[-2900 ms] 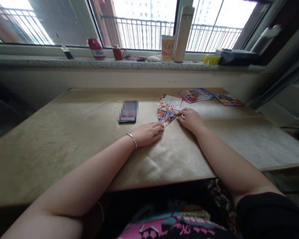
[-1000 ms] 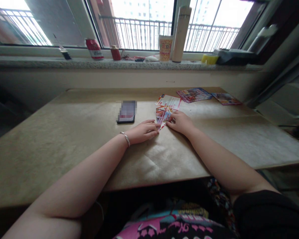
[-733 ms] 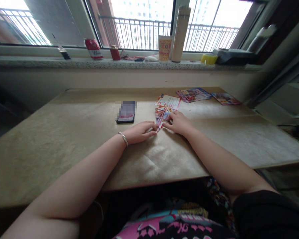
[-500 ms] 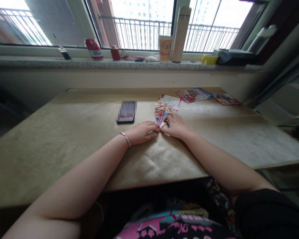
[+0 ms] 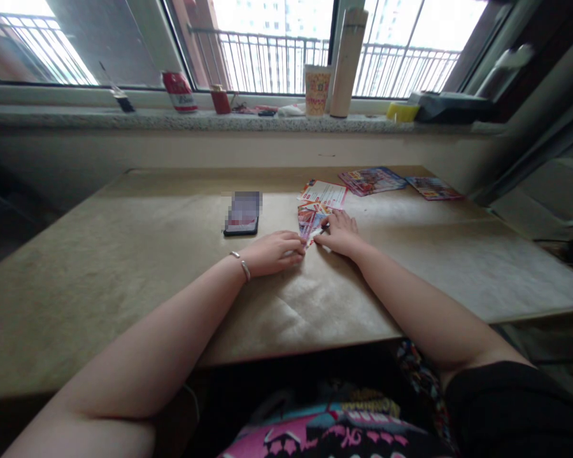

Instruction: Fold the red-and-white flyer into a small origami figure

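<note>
A small fan of colourful printed cards (image 5: pixel 306 221) lies on the table in front of me. My left hand (image 5: pixel 277 250), with a silver bangle at the wrist, has its fingertips closed on the fan's near corner. On the fan's right side rests my right hand (image 5: pixel 340 234), its thumb and bent fingers closed around the edge of the cards and hiding part of them. Just beyond, touching the fan, is a white card with a red border and lines of print (image 5: pixel 325 193).
A dark phone (image 5: pixel 242 213) lies left of the cards. Farther right are a spread pile of cards (image 5: pixel 375 180) and a smaller pile (image 5: pixel 433 188). A red can (image 5: pixel 179 92), a patterned cup (image 5: pixel 318 91) and a tall cylinder (image 5: pixel 348 63) stand on the windowsill (image 5: pixel 195 124).
My right hand has shifted slightly right and away from me, so a gap shows between its thumb and my left fingertips. My left hand stays at the near corner.
</note>
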The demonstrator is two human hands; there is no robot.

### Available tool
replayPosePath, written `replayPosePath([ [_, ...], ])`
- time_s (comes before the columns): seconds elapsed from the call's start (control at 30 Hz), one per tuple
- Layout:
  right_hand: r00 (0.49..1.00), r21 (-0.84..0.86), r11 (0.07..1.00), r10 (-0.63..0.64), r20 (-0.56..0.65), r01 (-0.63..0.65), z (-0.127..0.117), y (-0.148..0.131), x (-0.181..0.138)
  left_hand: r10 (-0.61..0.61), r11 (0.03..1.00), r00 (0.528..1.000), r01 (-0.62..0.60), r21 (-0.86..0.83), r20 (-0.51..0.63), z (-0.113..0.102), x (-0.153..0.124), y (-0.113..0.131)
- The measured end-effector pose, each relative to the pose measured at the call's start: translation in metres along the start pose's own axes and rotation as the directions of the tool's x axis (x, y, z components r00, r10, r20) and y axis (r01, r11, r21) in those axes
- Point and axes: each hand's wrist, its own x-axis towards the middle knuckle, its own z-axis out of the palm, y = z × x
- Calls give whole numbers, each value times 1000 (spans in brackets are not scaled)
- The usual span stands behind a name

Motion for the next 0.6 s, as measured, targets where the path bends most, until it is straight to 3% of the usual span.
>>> replayPosePath([
  [0.2,999,-15,1000,-14,-33,14,2,-1,-2,-55,996,997,58,-65,50,-4,-4,-2],
  [0.47,998,-16,998,-59,23,59,2,-15,-16,-152,988,987,151,19,60,-4,-3,-4],
  [0.6,997,-32,997,-62,37,64,6,-16,-16,-132,991,989,130,38,69,-4,-2,-7],
])
